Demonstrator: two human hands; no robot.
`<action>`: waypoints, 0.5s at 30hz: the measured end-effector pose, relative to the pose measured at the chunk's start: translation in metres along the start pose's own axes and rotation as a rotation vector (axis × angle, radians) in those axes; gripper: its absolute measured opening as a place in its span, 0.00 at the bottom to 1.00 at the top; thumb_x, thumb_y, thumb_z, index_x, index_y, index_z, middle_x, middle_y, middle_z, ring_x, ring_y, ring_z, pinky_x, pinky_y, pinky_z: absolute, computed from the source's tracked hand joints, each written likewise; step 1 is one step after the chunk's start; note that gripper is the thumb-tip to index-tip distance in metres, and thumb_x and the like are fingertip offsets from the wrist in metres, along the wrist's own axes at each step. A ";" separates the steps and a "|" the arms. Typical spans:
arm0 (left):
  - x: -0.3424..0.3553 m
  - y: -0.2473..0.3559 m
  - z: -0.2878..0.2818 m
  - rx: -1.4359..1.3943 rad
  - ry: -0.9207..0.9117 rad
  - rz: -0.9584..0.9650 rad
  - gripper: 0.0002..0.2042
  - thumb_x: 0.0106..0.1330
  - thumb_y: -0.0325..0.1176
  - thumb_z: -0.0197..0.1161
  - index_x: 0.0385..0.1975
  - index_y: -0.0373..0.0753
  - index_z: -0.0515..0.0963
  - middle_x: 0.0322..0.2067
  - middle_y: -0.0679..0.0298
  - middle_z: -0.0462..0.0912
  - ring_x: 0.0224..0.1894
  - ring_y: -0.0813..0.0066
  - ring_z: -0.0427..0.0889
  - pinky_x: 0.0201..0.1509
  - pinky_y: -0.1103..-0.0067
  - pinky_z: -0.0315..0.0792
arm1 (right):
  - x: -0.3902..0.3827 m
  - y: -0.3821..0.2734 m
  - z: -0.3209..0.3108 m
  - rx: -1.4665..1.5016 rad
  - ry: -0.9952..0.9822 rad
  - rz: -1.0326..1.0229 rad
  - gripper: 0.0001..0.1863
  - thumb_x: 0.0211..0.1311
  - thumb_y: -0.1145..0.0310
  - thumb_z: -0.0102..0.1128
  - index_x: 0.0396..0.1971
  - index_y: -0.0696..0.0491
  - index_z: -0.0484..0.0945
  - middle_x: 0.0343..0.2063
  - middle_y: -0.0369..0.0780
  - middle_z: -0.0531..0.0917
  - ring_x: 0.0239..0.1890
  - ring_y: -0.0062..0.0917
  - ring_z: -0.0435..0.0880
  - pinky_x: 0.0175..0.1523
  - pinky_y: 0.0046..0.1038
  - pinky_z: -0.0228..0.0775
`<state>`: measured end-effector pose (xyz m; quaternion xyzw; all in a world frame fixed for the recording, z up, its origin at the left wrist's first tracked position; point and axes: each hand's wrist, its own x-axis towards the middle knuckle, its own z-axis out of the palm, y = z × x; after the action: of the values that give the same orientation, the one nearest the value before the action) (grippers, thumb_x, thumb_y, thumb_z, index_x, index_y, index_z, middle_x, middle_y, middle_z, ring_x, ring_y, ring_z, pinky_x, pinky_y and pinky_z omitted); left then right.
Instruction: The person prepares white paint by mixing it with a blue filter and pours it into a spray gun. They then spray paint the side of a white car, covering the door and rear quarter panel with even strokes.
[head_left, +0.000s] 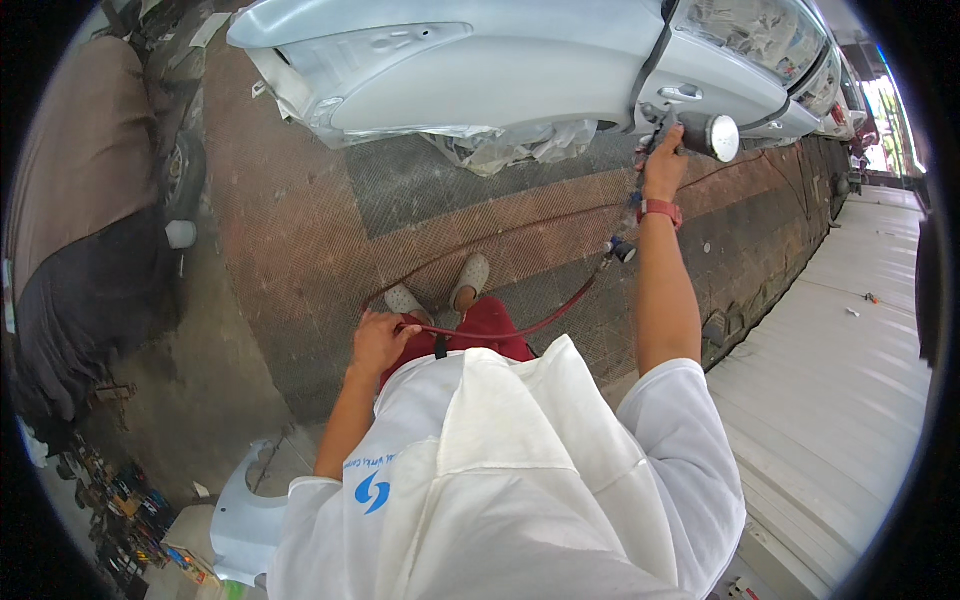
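Observation:
In my right hand [662, 172] is a spray gun [657, 130] with a round cup [712, 137] on it, raised beside a car door [715, 85]. A red wristband sits on that wrist. From the gun's lower end, past a fitting with a dark round knob [624, 252], a red hose [545, 322] loops back to my left side. My left hand [380, 343] is closed around the hose near my hip. The pale blue car side [480, 85] stretches across the far side, its lower edge wrapped in clear plastic film [510, 148].
A draped cover [85, 180] hangs over something with a wheel [185, 175] at left. Behind me on the left stands a loose pale blue fender [245, 530]. White corrugated panels [830, 370] run along the right. The hose also trails across the floor matting [290, 200].

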<state>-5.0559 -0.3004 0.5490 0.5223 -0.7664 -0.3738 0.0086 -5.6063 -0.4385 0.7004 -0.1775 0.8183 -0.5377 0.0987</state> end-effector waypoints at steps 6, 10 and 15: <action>-0.007 -0.008 0.002 -0.057 0.129 -0.100 0.24 0.67 0.57 0.68 0.37 0.38 0.88 0.38 0.55 0.88 0.46 0.50 0.85 0.73 0.55 0.67 | 0.023 -0.010 0.006 0.129 0.029 -0.147 0.37 0.79 0.41 0.49 0.54 0.67 0.80 0.31 0.48 0.86 0.23 0.32 0.87 0.20 0.30 0.77; -0.020 -0.035 -0.002 -0.009 0.110 -0.186 0.21 0.69 0.53 0.69 0.39 0.36 0.87 0.37 0.54 0.88 0.45 0.52 0.85 0.56 0.59 0.76 | -0.014 -0.021 0.029 0.138 -0.029 -0.030 0.37 0.79 0.39 0.49 0.48 0.66 0.79 0.29 0.44 0.85 0.21 0.28 0.84 0.20 0.27 0.74; -0.038 -0.070 -0.003 -0.032 0.065 -0.235 0.23 0.68 0.56 0.68 0.38 0.37 0.87 0.37 0.54 0.88 0.47 0.51 0.85 0.75 0.55 0.65 | -0.101 -0.035 0.066 0.136 -0.315 -0.101 0.36 0.80 0.40 0.48 0.45 0.67 0.79 0.23 0.38 0.81 0.18 0.22 0.79 0.21 0.26 0.70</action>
<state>-4.9817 -0.2836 0.5245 0.6202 -0.6933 -0.3671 -0.0022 -5.4833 -0.4669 0.7028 -0.2935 0.7444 -0.5616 0.2103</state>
